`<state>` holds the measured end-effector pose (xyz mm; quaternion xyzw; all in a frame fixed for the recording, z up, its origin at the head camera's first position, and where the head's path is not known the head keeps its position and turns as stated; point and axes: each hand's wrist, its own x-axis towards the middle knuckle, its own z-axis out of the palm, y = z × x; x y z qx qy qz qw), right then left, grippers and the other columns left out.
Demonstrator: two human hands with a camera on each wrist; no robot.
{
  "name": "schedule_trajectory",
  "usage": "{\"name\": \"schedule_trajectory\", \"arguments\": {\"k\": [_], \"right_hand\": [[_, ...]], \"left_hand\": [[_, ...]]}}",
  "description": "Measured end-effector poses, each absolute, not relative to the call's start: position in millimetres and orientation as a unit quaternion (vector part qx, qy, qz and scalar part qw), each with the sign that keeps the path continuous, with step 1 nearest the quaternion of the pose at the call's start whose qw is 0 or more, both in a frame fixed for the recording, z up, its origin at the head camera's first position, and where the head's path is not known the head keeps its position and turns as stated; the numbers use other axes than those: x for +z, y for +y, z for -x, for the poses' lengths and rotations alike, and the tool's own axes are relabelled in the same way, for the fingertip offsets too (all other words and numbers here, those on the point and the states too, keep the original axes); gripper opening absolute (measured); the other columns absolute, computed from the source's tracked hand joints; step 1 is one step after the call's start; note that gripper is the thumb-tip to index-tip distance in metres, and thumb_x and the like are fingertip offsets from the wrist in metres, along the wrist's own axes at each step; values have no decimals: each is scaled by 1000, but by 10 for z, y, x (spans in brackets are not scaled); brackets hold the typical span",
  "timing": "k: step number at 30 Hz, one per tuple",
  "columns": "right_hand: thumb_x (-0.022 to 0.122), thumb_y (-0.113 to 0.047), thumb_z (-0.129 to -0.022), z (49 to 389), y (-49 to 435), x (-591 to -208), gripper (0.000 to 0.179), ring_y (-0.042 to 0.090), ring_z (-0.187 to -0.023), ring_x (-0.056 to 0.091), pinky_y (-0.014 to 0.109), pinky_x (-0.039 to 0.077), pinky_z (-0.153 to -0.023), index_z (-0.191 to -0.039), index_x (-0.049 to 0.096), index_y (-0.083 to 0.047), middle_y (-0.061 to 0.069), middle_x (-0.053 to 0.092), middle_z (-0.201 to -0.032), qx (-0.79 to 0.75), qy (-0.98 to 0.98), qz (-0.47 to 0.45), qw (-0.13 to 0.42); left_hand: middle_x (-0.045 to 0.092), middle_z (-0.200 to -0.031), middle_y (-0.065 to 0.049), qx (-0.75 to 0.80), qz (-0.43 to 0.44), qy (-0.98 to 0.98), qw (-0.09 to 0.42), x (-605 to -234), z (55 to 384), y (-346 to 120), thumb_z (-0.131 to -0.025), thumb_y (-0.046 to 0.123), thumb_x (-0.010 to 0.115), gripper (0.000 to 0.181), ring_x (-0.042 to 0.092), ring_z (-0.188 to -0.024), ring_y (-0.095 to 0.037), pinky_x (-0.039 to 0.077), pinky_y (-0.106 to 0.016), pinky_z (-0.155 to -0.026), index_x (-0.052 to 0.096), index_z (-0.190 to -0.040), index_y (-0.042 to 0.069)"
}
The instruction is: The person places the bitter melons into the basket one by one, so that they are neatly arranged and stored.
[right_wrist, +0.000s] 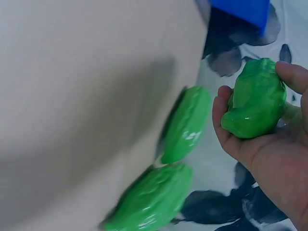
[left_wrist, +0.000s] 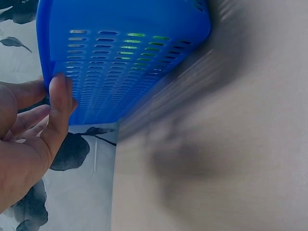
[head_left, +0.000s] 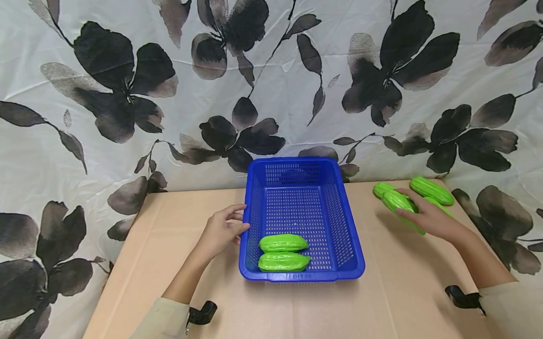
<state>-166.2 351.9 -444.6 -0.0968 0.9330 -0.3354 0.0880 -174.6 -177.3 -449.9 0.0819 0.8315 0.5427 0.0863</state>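
Note:
A blue perforated plastic basket (head_left: 300,276) stands on the table with two bright green, ridged bitter melons (head_left: 284,262) lying near its front wall. My left hand (head_left: 223,227) holds the basket's left rim; in the left wrist view its fingers (left_wrist: 60,94) lie against the outer wall just under the lip. On the table's right side my right hand (head_left: 428,217) grips another bitter melon (right_wrist: 257,98), thumb on one side and fingers round the other. Beside that hand lie several more bitter melons (head_left: 431,190), one partly hidden behind the hand and another behind the held one.
The light wooden table (head_left: 293,317) ends at the back against a white cloth (head_left: 295,86) printed with dark flowers. This cloth also hangs past both sides of the table. Each wrist wears a black camera mount (head_left: 202,313).

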Motion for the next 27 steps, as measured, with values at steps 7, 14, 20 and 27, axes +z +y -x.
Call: {"name": "schedule_trajectory", "arguments": {"k": [7, 14, 20, 27], "right_hand": [[60, -35, -106, 1795, 3291, -4222, 70, 53, -146, 31, 77, 34, -109, -162, 26, -12, 26, 33, -161, -345, 927, 101, 105], [56, -31, -107, 1895, 3071, -4030, 66, 42, -131, 47, 56, 47, -99, -163, 24, -15, 23, 44, -152, -338, 924, 113, 135], [52, -17, -107, 1995, 2902, -3891, 61, 36, -120, 50, 41, 47, -91, -162, 26, -11, 21, 48, -145, -324, 922, 160, 139], [51, -15, -107, 2102, 2690, -3765, 59, 35, -120, 50, 41, 49, -93, -161, 29, -13, 18, 49, -141, -348, 903, 199, 156]], "left_hand": [[69, -118, -26, 546, -82, 829, 86, -4532, 1765, -1778, -93, 0, 73, 54, 72, -72, -16, 65, -34, -57, 56, -145, 1], [69, -118, -27, 551, -88, 826, 87, -4527, 1770, -1767, -94, 1, 73, 54, 71, -70, -15, 66, -36, -57, 56, -144, 1], [68, -119, -28, 555, -89, 822, 89, -4516, 1762, -1767, -94, 1, 73, 54, 72, -72, -16, 66, -43, -59, 55, -145, 0], [67, -121, -29, 556, -85, 821, 92, -4503, 1753, -1766, -94, 0, 72, 57, 72, -73, -17, 66, -44, -59, 52, -147, -2]]}}
